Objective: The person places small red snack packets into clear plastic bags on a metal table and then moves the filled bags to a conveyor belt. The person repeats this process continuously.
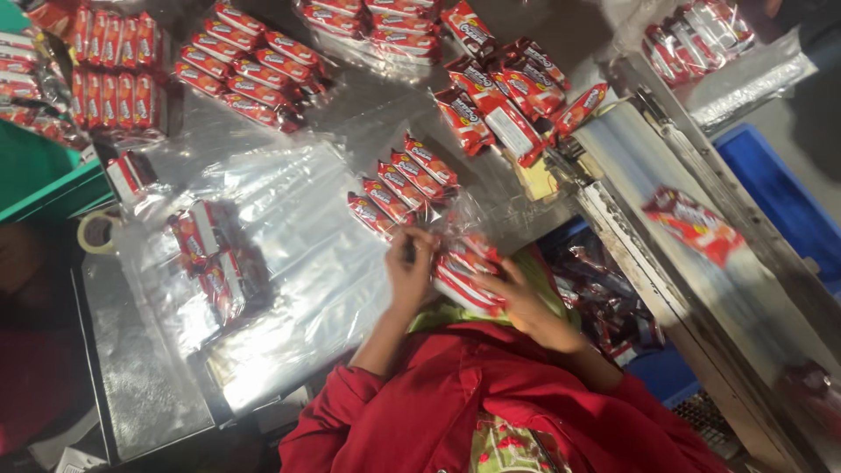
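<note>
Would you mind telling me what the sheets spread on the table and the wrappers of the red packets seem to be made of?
The sheets look like thin clear plastic film: see-through, crinkled, with bright glare. The red packets, held between the left hand and right hand, seem wrapped in glossy printed plastic or foil film, judging by their sheen. The table looks like dull grey metal.

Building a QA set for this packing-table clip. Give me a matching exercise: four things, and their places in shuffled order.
Things:
1. roll of tape
2. lone red packet
3. blue crate
4. stack of red packets in clear wrap

Places:
A. between the left hand and right hand
B. far left, at the table's edge
C. on the grey belt at right
D. beyond the belt, far right

Pairs: 1-B, 2-C, 3-D, 4-A
</note>
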